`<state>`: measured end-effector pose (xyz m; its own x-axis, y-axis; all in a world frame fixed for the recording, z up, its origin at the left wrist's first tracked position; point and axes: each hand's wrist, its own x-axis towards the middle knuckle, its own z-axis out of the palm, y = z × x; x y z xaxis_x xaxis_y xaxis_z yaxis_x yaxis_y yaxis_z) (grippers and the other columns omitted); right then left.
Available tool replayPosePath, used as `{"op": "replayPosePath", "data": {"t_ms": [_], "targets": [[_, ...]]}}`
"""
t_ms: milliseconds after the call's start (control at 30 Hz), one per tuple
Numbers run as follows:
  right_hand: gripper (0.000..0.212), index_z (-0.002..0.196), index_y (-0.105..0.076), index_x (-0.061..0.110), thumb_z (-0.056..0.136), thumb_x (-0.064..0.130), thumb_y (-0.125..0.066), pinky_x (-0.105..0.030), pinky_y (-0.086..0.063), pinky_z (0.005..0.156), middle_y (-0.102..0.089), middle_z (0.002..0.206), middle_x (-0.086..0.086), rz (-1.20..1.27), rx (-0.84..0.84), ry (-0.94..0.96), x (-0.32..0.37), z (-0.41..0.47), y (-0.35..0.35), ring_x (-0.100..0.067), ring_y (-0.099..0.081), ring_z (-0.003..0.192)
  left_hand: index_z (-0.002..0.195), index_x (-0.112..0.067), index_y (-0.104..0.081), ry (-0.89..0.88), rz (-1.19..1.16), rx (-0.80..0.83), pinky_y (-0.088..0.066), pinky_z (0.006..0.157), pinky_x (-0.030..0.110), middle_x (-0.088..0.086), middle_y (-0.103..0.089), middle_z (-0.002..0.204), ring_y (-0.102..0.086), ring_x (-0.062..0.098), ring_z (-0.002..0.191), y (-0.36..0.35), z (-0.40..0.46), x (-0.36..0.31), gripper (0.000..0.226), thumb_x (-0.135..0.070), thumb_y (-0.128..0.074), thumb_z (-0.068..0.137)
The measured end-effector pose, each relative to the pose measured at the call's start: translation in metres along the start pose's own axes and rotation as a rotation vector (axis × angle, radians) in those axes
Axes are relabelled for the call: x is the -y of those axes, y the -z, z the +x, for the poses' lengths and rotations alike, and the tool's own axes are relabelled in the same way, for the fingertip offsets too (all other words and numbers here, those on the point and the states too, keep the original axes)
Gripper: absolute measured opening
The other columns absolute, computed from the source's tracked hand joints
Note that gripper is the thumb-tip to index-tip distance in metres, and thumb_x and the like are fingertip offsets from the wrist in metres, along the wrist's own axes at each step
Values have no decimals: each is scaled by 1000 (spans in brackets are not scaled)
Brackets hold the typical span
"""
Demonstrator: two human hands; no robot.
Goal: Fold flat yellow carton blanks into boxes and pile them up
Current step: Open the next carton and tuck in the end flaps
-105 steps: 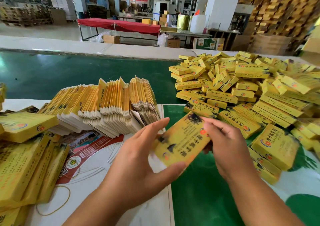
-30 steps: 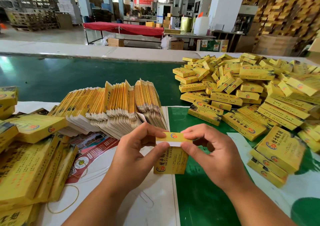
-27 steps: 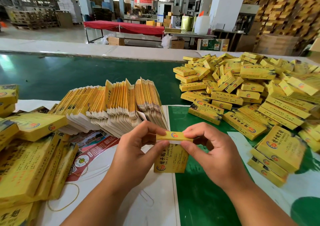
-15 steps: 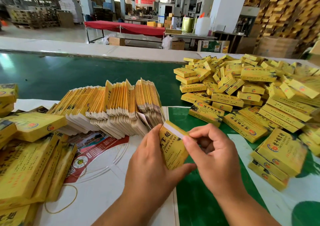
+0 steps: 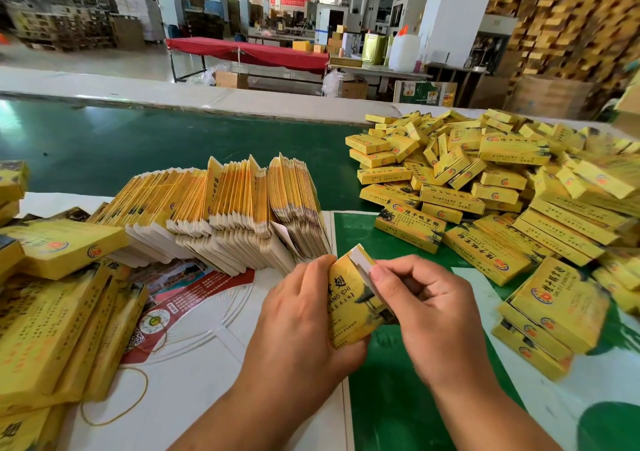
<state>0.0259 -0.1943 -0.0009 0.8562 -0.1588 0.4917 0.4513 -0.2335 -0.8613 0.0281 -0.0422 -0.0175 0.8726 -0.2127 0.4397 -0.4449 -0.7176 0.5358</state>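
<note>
Carton (image 5: 353, 307) is sitting gripped in my left hand (image 5: 298, 315); my right hand (image 5: 426, 308) is pinching its white end flap (image 5: 362, 260) at twelve o'clock.

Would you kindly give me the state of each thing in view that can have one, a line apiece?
Yellow carton in hand: erected, top flap not yet tucked.
Left hand: grips the carton's body.
Right hand: fingers pinch the white-edged top flap.
Row of flat yellow carton blanks: unfolded, standing on edge, leaning.
Heap of folded yellow boxes: closed, piled loosely.
Yellow rubber band: loose on the table.
</note>
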Motion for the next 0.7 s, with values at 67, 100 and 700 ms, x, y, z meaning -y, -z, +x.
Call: {"op": "replayPosePath", "data": {"t_ms": [67, 100, 700], "targets": [[11, 81, -78, 28, 85, 25, -67, -13, -51, 55, -74, 71, 11, -52, 3, 10, 0, 0, 1, -4, -68, 64, 130, -41, -24, 0, 11, 11, -35, 80, 18, -27, -34, 103, -35, -3, 91, -1, 0, 0, 82, -62, -61, 60], [12, 78, -78, 29, 84, 25, -68, -11, -50, 55, -74, 71, 14, -94, 2, 23, 0, 0, 0, -3, -68, 65, 130, -41, -23, 0, 17, 14, -34, 80, 17, -27, -33, 104, -33, -4, 91, -1, 0, -1, 82, -63, -62, 61], [36, 123, -69, 12, 87, 15, -67, -20, -51, 96, -71, 120, 2, -524, 155, 433, 10, -1, -6, -5, -66, 111, 148, -30, -25, 14, -255, -153, -26, 91, -5, -18, -45, 129, -38, -18, 115, -5, 0, 0, 91, -38, -71, 70]]}}
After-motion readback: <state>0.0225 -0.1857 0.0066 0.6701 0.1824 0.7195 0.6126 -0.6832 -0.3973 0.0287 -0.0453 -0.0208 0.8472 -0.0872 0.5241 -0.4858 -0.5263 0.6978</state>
